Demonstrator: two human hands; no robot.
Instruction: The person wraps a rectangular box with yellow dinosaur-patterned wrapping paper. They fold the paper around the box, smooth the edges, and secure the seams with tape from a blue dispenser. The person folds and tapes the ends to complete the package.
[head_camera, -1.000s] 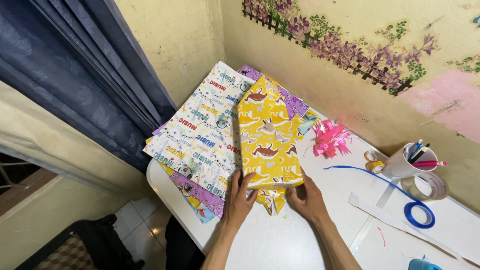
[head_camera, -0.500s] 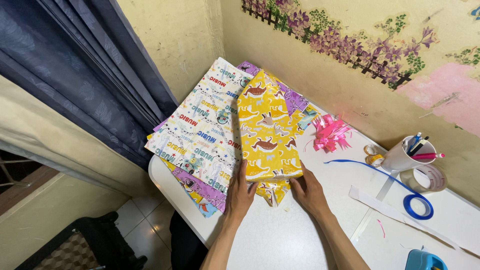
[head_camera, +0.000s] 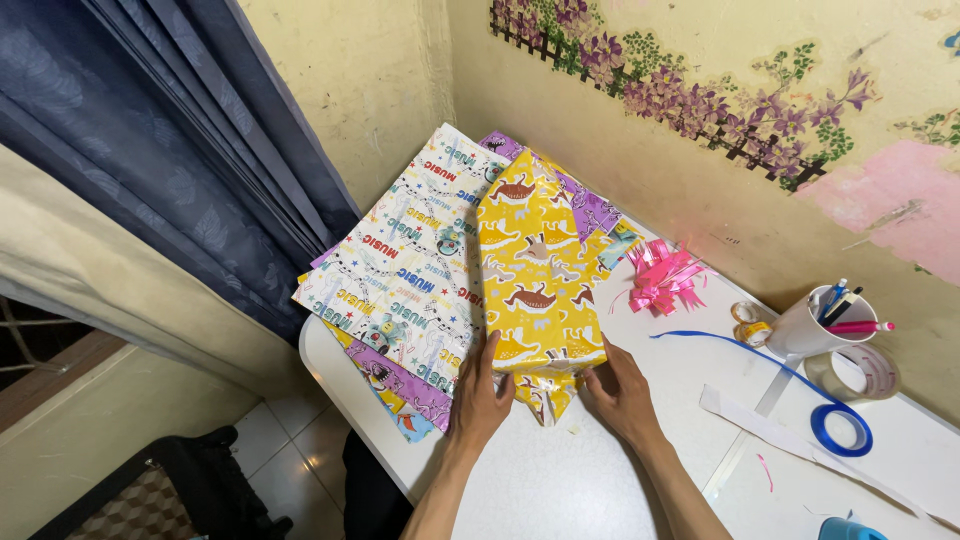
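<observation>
White table (head_camera: 560, 490) filling the lower right of the view, pushed into a yellow wall corner with a purple flower border (head_camera: 680, 90) at 1 o'clock and a dark blue curtain (head_camera: 170, 150) at 10 o'clock.

Stack of patterned gift-wrap sheets (head_camera: 400, 270) at the table's far left corner, overhanging the edge toward 8 o'clock.

Yellow-wrapped parcel (head_camera: 535, 280) printed with brown animals, lying at centre partly on that stack, long axis running 12 to 6; near end gathered into a loose, crumpled flap (head_camera: 545, 392) pointing to 6 o'clock.

Left hand (head_camera: 480, 395) at the parcel's near left corner, fingers extended and pressing flat against its side, nothing grasped. Right hand (head_camera: 620, 395) at the near right corner, fingers curled onto the paper edge, pinching the fold inward.

Smaller items at 3 o'clock: clear tape roll (head_camera: 852, 372), white cup of pens (head_camera: 815, 320), blue ribbon spool (head_camera: 840, 428) trailing a strand, pink ribbon bow (head_camera: 660, 280), all well apart from the hands.

Likely trouble: glossy paper springing back open once pressure eases, since no tape is in reach of either hand; uneven pull from one side skewing or tearing the flap; parcel sliding on the slick sheets beneath.
</observation>
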